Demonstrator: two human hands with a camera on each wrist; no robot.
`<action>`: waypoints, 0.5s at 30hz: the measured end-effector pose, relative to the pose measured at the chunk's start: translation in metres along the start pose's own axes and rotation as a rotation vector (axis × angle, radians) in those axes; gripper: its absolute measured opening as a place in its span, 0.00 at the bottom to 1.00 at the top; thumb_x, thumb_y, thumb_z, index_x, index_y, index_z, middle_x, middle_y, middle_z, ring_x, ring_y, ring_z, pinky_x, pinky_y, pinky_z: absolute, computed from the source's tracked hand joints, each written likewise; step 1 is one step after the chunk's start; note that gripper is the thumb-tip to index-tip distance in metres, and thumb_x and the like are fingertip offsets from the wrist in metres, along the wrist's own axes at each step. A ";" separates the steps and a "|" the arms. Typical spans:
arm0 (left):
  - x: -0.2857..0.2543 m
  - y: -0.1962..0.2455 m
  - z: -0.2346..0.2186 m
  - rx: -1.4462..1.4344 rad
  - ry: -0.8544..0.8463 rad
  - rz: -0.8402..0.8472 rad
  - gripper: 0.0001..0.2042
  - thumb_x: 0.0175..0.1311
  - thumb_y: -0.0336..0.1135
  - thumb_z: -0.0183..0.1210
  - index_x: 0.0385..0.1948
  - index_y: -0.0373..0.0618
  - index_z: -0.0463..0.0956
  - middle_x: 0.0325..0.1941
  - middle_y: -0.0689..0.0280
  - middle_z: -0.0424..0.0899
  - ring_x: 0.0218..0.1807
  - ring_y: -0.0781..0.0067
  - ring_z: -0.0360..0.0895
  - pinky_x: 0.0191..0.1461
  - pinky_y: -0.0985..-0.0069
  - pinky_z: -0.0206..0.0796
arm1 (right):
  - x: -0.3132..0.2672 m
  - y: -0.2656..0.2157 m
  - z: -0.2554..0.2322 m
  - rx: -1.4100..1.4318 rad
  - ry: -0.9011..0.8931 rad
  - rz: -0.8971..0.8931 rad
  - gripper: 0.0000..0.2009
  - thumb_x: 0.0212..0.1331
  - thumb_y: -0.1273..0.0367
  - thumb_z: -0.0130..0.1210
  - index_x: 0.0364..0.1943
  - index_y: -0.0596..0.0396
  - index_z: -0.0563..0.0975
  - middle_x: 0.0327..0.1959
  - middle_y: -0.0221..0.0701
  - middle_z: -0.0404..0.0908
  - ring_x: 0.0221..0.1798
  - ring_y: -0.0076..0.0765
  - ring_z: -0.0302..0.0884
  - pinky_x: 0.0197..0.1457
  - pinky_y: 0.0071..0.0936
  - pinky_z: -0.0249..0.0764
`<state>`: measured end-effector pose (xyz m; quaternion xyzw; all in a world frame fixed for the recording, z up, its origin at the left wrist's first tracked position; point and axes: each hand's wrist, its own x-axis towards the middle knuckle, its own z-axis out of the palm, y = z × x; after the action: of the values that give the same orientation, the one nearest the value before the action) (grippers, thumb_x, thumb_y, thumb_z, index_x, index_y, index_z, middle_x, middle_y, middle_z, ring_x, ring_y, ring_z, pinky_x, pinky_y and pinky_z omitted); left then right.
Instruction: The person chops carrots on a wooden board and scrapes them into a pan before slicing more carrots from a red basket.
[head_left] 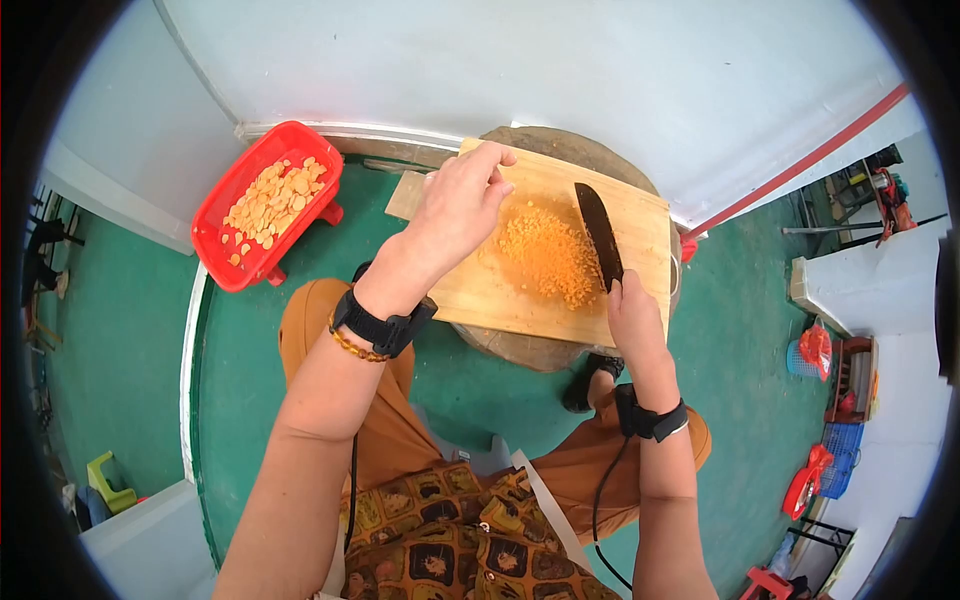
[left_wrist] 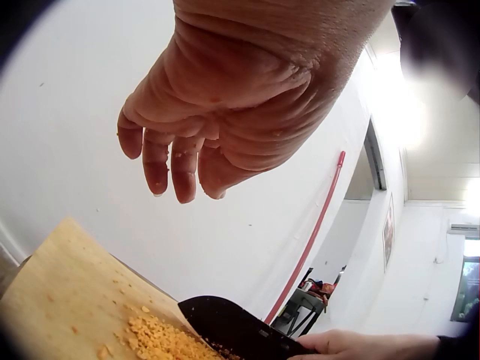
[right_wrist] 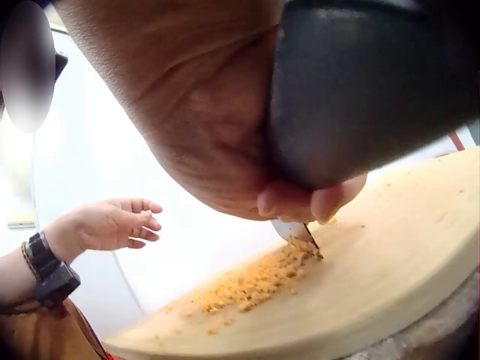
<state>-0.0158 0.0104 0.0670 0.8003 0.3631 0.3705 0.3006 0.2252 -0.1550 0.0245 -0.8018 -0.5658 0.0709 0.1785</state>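
Note:
My right hand (head_left: 637, 318) grips the handle of a dark-bladed knife (head_left: 598, 232), its blade standing at the right edge of a heap of chopped orange-yellow bits (head_left: 545, 250). Under the heap lies a wooden cutting board (head_left: 480, 305). My left hand (head_left: 458, 205) is raised above the board's left part, fingers loosely bent and holding nothing; in the left wrist view a few crumbs cling to its fingers (left_wrist: 155, 169). From the right wrist, the blade's edge (right_wrist: 304, 234) touches the bits, and the dark handle end hides part of the gripping hand.
The board rests on a round stump (head_left: 505, 350) between the person's knees. To the left stands a red plastic basin (head_left: 215, 205) with flat orange-yellow slices (head_left: 275, 200). A white wall (head_left: 560, 60) rises just behind the board. Baskets (head_left: 840, 455) line the right side of the green floor.

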 end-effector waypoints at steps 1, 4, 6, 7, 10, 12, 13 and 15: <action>0.000 0.001 0.000 -0.001 0.000 -0.003 0.13 0.66 0.27 0.58 0.51 0.39 0.72 0.38 0.56 0.81 0.44 0.57 0.81 0.49 0.65 0.73 | 0.000 0.001 0.001 -0.023 -0.005 0.002 0.09 0.71 0.65 0.49 0.38 0.59 0.70 0.28 0.59 0.79 0.34 0.72 0.77 0.36 0.60 0.73; 0.000 0.003 -0.001 -0.001 0.008 -0.011 0.13 0.66 0.27 0.58 0.51 0.39 0.72 0.38 0.56 0.81 0.44 0.58 0.80 0.49 0.65 0.73 | 0.002 -0.003 -0.004 -0.030 0.002 0.031 0.09 0.71 0.65 0.49 0.39 0.58 0.70 0.29 0.59 0.80 0.35 0.72 0.78 0.38 0.60 0.73; -0.002 0.003 -0.002 -0.006 0.009 -0.002 0.13 0.66 0.27 0.58 0.50 0.39 0.72 0.38 0.56 0.81 0.43 0.58 0.80 0.48 0.65 0.73 | 0.003 -0.003 -0.009 -0.021 0.027 0.048 0.09 0.71 0.65 0.49 0.40 0.57 0.71 0.29 0.58 0.80 0.36 0.72 0.78 0.39 0.61 0.73; -0.001 0.003 -0.002 -0.010 0.010 0.003 0.12 0.66 0.26 0.58 0.50 0.39 0.72 0.38 0.56 0.81 0.43 0.58 0.80 0.48 0.65 0.73 | 0.006 0.001 -0.013 -0.019 0.049 0.048 0.09 0.71 0.65 0.48 0.40 0.57 0.71 0.29 0.58 0.80 0.36 0.72 0.78 0.39 0.61 0.74; 0.000 0.000 -0.001 -0.010 0.006 0.010 0.12 0.67 0.27 0.58 0.50 0.39 0.72 0.38 0.56 0.80 0.43 0.58 0.80 0.49 0.65 0.73 | 0.015 0.016 -0.019 -0.095 0.069 0.112 0.09 0.71 0.64 0.48 0.42 0.56 0.71 0.29 0.58 0.81 0.36 0.71 0.79 0.39 0.61 0.74; -0.001 0.000 -0.002 -0.008 0.011 0.010 0.12 0.67 0.27 0.58 0.50 0.39 0.72 0.38 0.56 0.80 0.43 0.58 0.80 0.49 0.65 0.73 | 0.018 0.022 -0.019 -0.157 0.066 0.169 0.09 0.71 0.63 0.47 0.42 0.55 0.71 0.29 0.56 0.81 0.36 0.70 0.80 0.39 0.61 0.75; -0.001 0.000 -0.003 -0.007 0.012 0.009 0.12 0.67 0.27 0.58 0.50 0.39 0.72 0.38 0.56 0.80 0.43 0.58 0.80 0.49 0.65 0.73 | 0.018 0.024 -0.016 -0.181 0.062 0.157 0.09 0.71 0.64 0.47 0.42 0.55 0.71 0.28 0.55 0.82 0.35 0.69 0.80 0.39 0.60 0.75; -0.001 0.000 -0.003 -0.002 0.009 0.007 0.12 0.67 0.27 0.58 0.50 0.39 0.72 0.38 0.56 0.80 0.43 0.58 0.80 0.49 0.65 0.73 | 0.016 0.031 -0.008 -0.229 0.052 0.132 0.08 0.70 0.65 0.48 0.40 0.55 0.70 0.27 0.53 0.82 0.34 0.68 0.81 0.37 0.59 0.76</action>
<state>-0.0183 0.0100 0.0682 0.7996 0.3614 0.3756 0.2982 0.2605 -0.1505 0.0224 -0.8541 -0.5113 -0.0035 0.0954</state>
